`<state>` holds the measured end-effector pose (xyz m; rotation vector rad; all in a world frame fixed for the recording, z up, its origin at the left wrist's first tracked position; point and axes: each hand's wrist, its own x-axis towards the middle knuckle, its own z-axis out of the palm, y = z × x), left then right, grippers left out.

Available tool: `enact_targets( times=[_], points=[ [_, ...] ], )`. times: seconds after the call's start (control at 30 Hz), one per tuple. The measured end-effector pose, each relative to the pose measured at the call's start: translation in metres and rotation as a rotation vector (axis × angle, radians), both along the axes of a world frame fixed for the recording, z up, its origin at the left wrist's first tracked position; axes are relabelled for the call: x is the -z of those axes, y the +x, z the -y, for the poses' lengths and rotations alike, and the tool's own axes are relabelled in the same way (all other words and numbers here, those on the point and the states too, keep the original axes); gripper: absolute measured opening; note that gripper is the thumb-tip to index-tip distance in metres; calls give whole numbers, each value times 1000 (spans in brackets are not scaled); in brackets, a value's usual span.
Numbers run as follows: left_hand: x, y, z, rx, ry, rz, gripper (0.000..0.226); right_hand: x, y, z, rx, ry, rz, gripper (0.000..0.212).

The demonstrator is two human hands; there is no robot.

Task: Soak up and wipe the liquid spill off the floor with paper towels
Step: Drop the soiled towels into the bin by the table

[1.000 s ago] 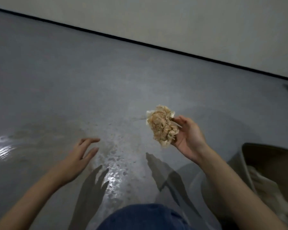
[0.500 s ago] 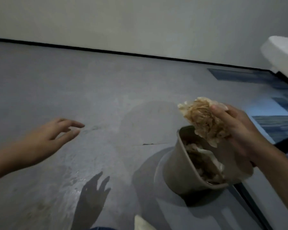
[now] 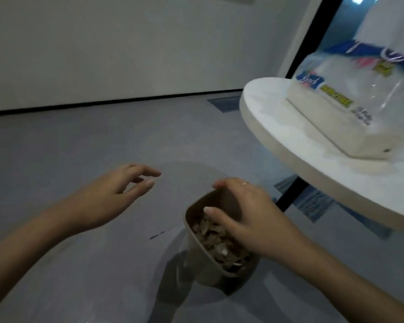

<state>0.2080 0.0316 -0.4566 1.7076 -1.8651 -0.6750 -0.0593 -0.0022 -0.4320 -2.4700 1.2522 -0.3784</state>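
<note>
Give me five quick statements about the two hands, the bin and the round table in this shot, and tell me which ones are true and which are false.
1. The right hand is over the mouth of the tan plastic waste bin. True.
2. The bin is empty. False: crumpled, brown-stained paper towels fill it.
3. The left hand grips a fresh towel. False: it is open, holds nothing and hovers above the grey floor.
4. A plastic-wrapped pack of paper towels sits on the round white table. True.
5. The bin stands on the table. False: it stands on the floor, beside and below the table's edge.
</note>
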Motion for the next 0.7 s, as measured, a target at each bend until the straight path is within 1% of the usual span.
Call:
enact_targets(
  times=[0.13, 0.23, 0.3, 0.4, 0.43, 0.5, 0.53, 0.57, 0.6, 0.63, 0.67, 0.7],
  points=[
    [-48, -27, 36, 81, -93, -42, 45, -63, 2, -29, -80, -149, 70, 45],
    [-82, -48, 59, 147, -167, -33, 43, -114, -12, -42, -77, -288, 158, 38],
    [-103, -62, 68, 173, -221, -11, 39, -147, -29, -42, -38, -402, 161, 32],
    [-130, -82, 76, 214, -274, 43, 39, -201, -65, -23, 133, -611, 128, 31],
    [-138, -86, 76, 227, -285, 44, 38, -219, -78, -13, 217, -690, 145, 35],
    [-149, -92, 74, 251, -297, 31, 34, -247, -100, 12, 434, -824, 142, 56],
    [-152, -94, 73, 267, -300, 35, 32, -257, -108, 27, 552, -834, 84, 69],
    [-155, -95, 71, 279, -294, 44, 32, -264, -113, 42, 644, -767, 1, 81],
    [-158, -97, 70, 287, -287, 56, 32, -267, -114, 57, 702, -648, -69, 90],
    [-160, -99, 68, 289, -277, 69, 33, -268, -114, 69, 727, -508, -119, 93],
    [-161, -100, 67, 288, -271, 79, 35, -267, -111, 78, 728, -384, -139, 89],
    [-163, -101, 65, 289, -266, 84, 35, -264, -107, 85, 711, -305, -151, 81]
  ],
)
